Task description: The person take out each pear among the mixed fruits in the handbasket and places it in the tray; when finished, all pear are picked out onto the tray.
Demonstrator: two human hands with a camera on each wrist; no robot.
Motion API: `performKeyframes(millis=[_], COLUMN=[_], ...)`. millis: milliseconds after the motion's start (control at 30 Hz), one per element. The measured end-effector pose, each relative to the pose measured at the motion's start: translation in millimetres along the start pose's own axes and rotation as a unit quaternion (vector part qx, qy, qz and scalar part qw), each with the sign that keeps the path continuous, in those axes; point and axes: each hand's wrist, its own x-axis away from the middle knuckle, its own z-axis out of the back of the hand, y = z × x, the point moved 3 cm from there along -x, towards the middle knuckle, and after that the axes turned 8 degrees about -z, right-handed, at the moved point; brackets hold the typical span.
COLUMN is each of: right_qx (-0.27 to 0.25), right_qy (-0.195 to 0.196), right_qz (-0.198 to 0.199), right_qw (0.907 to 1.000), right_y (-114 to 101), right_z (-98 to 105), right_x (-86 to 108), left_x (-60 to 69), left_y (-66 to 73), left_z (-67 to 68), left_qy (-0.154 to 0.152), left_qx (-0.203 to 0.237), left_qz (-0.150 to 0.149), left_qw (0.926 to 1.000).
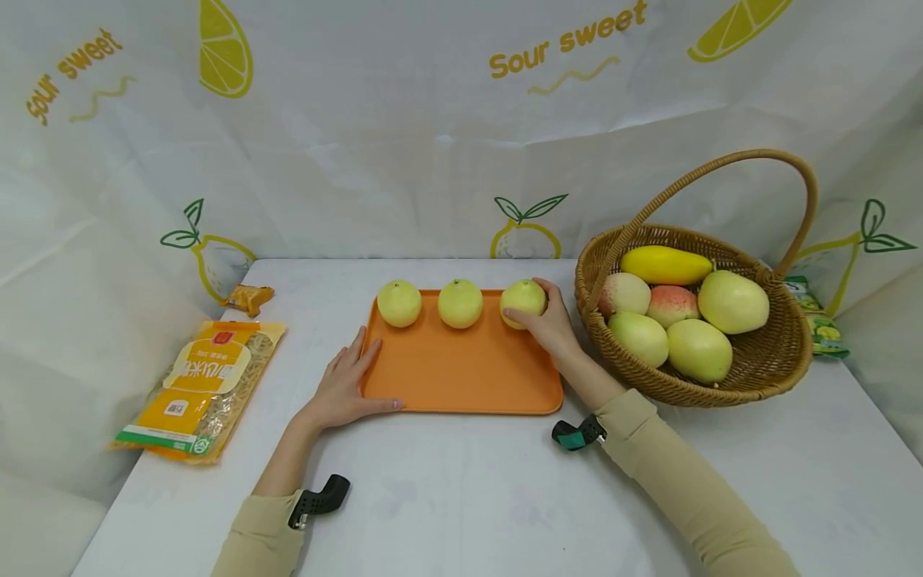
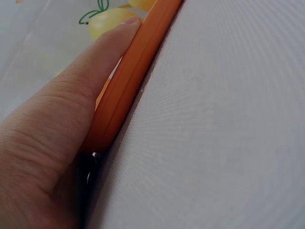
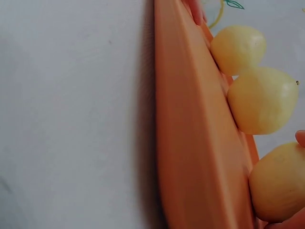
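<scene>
An orange tray (image 1: pixel 461 369) lies on the white table, with three pale yellow-green fruits along its far edge: one at left (image 1: pixel 400 304), one in the middle (image 1: pixel 460 304) and one at right (image 1: pixel 522 301). My right hand (image 1: pixel 551 324) grips the right fruit, thumb in front and fingers behind it; in the right wrist view that fruit (image 3: pixel 279 183) rests at the tray's edge. My left hand (image 1: pixel 349 389) is at the tray's left near corner, fingers spread along the side. In the left wrist view its thumb (image 2: pixel 102 52) lies against the tray's rim (image 2: pixel 128 81).
To the right stands a wicker basket (image 1: pixel 782 353) with a tall handle, holding a yellow fruit (image 1: pixel 665 265) and several round fruits. A green packet (image 1: pixel 825 332) lies behind it. On the left are a yellow noodle bag (image 1: pixel 205 389) and a small orange packet (image 1: pixel 248 299).
</scene>
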Motion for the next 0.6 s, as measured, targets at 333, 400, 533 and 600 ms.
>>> performKeyframes(millis=[333, 400, 533, 600], right_qx=[0.025, 0.038, 0.064, 0.071], right_qy=[0.022, 0.028, 0.037, 0.034], right_qz=[0.061, 0.079, 0.118, 0.135], right_qw=[0.9976, 0.9958, 0.9903, 0.9877], right_y=[0, -1, -3, -5], right_z=[3, 3, 4, 4], right_x=[8.8, 12.9, 22.7, 28.1], left_x=[-0.1, -0.1, 0.1, 0.0], left_y=[0.5, 0.4, 0.6, 1.1], left_z=[0.6, 0.5, 0.4, 0.6], left_qy=[0.000, 0.000, 0.000, 0.001], left_qx=[0.002, 0.000, 0.001, 0.003], left_qz=[0.002, 0.001, -0.001, -0.002], left_qw=[1.0000, 1.0000, 1.0000, 1.0000])
